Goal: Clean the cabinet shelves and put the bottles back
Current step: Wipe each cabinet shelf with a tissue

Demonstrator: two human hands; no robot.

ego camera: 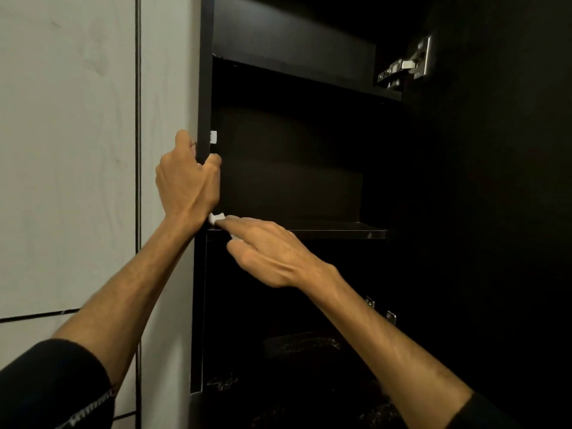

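Head view:
Shelf: the middle shelf (340,229) runs flat from left to right, straight out from both hands.
Right hand: right hand (272,255) is nearer, at the shelf's left front corner, fingers out straight, pressing a small white wipe (218,218) there.
Left hand: left hand (188,181) grips the cabinet's side panel (205,88), just above that corner.
Bottles: none show; the shelves look bare.
Next: wiping likely goes rightward along the shelf.
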